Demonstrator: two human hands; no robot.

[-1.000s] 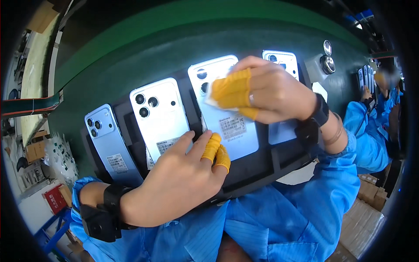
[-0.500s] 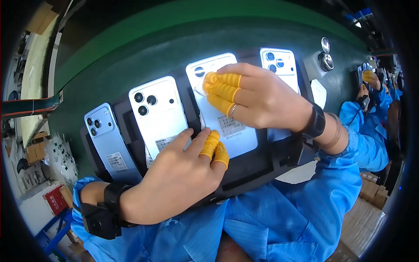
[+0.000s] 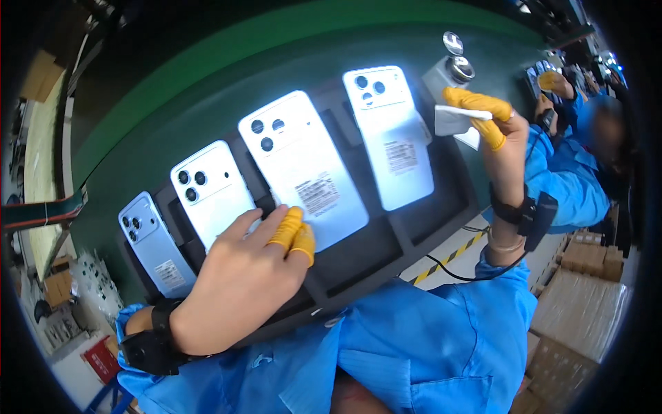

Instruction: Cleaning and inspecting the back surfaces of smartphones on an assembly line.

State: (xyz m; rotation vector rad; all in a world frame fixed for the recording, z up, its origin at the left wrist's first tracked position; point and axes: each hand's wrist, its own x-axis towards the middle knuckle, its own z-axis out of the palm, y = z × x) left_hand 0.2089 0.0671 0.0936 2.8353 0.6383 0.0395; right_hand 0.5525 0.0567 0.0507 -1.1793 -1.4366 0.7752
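A folded white cloth (image 3: 451,125), pinched in the yellow-capped right hand (image 3: 509,134), has been lifted toward two o'clock, uncovering the central rectangular pale-blue phone (image 3: 310,159), touched at eight o'clock by the left hand (image 3: 245,276), grip unclear.

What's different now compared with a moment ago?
The right hand has lifted the white cloth off the third phone from the left and carried it rightward, near the metal-topped bottle. The left hand stays at that phone's left edge; all four phones remain on the black tray.
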